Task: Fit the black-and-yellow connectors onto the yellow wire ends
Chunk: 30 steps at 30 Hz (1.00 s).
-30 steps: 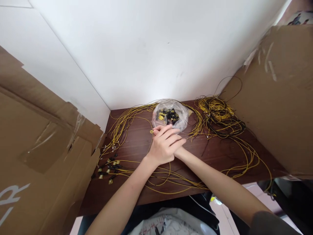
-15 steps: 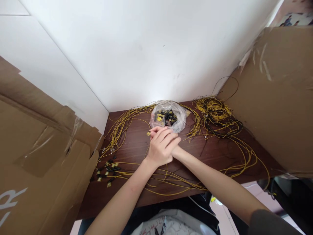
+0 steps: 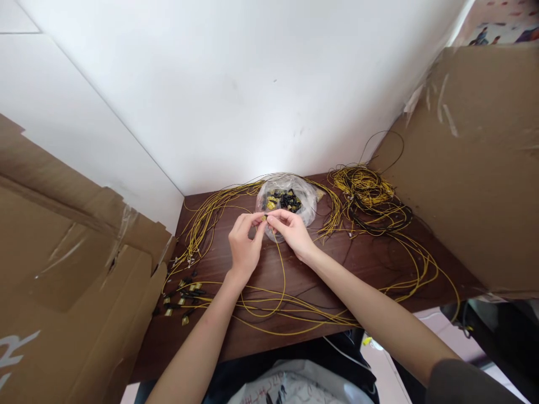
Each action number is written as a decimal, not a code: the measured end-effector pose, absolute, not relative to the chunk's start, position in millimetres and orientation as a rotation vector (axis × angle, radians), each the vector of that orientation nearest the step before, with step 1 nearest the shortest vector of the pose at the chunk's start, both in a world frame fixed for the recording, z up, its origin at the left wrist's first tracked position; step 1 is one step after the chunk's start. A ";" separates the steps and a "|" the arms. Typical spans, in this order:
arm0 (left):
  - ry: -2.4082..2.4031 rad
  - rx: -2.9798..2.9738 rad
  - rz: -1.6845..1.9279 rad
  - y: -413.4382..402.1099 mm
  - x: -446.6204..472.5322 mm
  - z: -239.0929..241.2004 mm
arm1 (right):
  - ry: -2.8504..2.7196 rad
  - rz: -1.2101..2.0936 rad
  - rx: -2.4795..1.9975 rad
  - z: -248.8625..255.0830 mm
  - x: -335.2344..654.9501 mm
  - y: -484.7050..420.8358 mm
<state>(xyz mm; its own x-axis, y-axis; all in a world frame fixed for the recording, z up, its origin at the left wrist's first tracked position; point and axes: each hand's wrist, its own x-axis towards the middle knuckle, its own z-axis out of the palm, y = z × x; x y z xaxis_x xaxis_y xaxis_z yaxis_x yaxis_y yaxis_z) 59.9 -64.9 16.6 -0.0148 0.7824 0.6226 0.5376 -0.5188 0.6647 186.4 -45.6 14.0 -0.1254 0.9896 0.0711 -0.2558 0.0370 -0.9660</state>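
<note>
Yellow and black, a small connector [image 3: 265, 218] sits between the two hands in the head view, just in front of a clear plastic bag [image 3: 310, 209] near the middle of the desk [image 3: 221, 258]. The left hand [image 3: 245, 240] has its grip nearly closed, thumb and forefinger pinching the connector. The right hand [image 3: 293, 231] meets it from the other side, its grip also drawn down to a pinch on the same piece; how much each fingertip covers is too small to tell. From just below the fingertips a yellow wire [image 3: 283, 269] hangs and curves down toward the front of the desk.

The bag holds loose black and yellow pieces [image 3: 290, 197]. A bundle of yellow wires [image 3: 202, 216] bends along the left side, and a tangled heap of yellow and black wire [image 3: 366, 188] lies at the right against cardboard [image 3: 475, 185]. Black-and-yellow ends [image 3: 183, 300] cluster at the near left, well apart from both hands.
</note>
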 end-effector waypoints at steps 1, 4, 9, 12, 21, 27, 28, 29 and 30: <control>1.389 2.030 1.543 -65.1 59.9 16.3 | -1.134 1.385 -0.904 14.5 186.6 -45.6; 1.384 2.052 1.514 -66.0 59.8 15.9 | -1.136 1.410 -0.881 16.5 187.6 -45.3; 1.565 2.256 1.389 -67.7 60.2 15.6 | -1.134 1.380 -0.869 19.2 186.5 -46.5; 1.682 2.380 1.292 -68.6 60.9 16.2 | -1.113 1.366 -0.856 18.1 184.8 -47.5; 1.863 2.444 1.011 -65.9 55.3 13.2 | -0.982 1.347 -0.873 12.4 190.9 -41.2; 1.814 2.486 0.902 -64.7 55.4 6.2 | -0.919 1.276 -0.955 13.2 198.7 -33.3; 1.799 2.468 0.932 -64.8 55.2 6.7 | -0.912 1.272 -0.956 13.5 199.9 -32.4; 1.780 2.436 0.977 -64.7 54.5 7.6 | -0.902 1.267 -0.959 13.8 201.1 -31.6; 1.757 2.390 1.039 -64.5 53.5 9.0 | -0.894 1.259 -0.966 13.9 202.4 -30.8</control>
<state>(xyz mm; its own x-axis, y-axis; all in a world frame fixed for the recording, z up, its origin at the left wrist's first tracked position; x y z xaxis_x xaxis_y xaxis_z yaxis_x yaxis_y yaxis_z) 53.5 -64.5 9.0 0.1567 0.8496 0.5037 0.8506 -0.3753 0.3683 202.4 -30.8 13.9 0.1029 0.9945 0.0178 -0.3452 0.0525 -0.9371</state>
